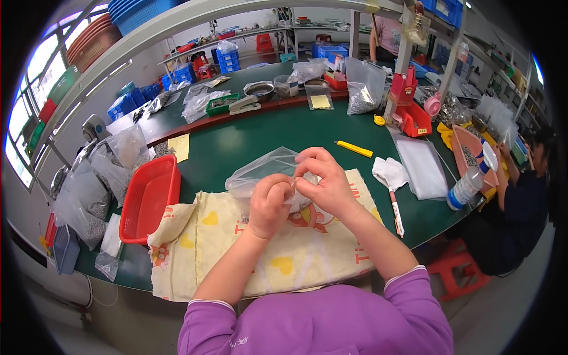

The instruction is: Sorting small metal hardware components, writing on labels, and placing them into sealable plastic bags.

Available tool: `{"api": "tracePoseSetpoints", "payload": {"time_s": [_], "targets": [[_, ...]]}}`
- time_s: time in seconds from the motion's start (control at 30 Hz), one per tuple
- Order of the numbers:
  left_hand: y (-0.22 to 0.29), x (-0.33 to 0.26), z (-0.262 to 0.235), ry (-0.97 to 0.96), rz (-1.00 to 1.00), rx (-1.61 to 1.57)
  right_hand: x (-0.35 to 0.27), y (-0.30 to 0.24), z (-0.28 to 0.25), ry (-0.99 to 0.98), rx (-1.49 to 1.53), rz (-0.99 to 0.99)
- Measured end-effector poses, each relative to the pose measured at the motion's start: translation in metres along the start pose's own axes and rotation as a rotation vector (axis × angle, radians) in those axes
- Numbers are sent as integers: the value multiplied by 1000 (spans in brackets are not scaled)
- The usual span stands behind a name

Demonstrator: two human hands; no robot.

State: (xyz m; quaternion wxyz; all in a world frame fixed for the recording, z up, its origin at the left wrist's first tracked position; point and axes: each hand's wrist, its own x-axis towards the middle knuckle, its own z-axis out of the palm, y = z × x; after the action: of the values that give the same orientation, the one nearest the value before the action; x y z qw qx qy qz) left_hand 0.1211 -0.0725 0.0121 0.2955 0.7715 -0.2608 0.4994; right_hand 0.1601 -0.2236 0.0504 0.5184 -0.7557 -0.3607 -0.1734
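Plastic, clear and crumpled, the bag [260, 168] lies at the far edge of the cream printed cloth [204, 260], just beyond the fingers. Left hand [270, 204] and right hand [324, 183] are close together, each with thumb and fingers pinched; whatever is between the 2 pinches is too small to make out. Fine fingertip work seems to be the step in hand, and the next move probably calls for light, steady fingers. Red plastic tray [142, 204] stands to the left.
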Motion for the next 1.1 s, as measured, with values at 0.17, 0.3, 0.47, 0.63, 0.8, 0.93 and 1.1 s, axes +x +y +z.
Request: {"api": "tracePoseSetpoints", "payload": {"time_s": [0.17, 0.3, 0.47, 0.63, 0.8, 0.93, 1.1], "targets": [[1, 3, -2, -11, -24, 36, -5, 2, 5, 50, 87, 48], [-1, 0, -1, -17, -47, 46, -7, 5, 13, 117, 161, 84], [-4, -1, -1, -20, -32, 72, 2, -9, -8, -100, -290, -18], [-2, 0, -2, -42, 47, 102, 10, -25, -15, -30, -472, -295], [-5, 0, -2, -59, 104, 96, 11, -22, -18, -165, -580, -353], [-5, 0, -4, -50, 129, 83, 11, -18, -15, -180, -533, -311], [-5, -2, -3, -33, 86, 72, 1, 1, -4, -72, -151, -69]]}}
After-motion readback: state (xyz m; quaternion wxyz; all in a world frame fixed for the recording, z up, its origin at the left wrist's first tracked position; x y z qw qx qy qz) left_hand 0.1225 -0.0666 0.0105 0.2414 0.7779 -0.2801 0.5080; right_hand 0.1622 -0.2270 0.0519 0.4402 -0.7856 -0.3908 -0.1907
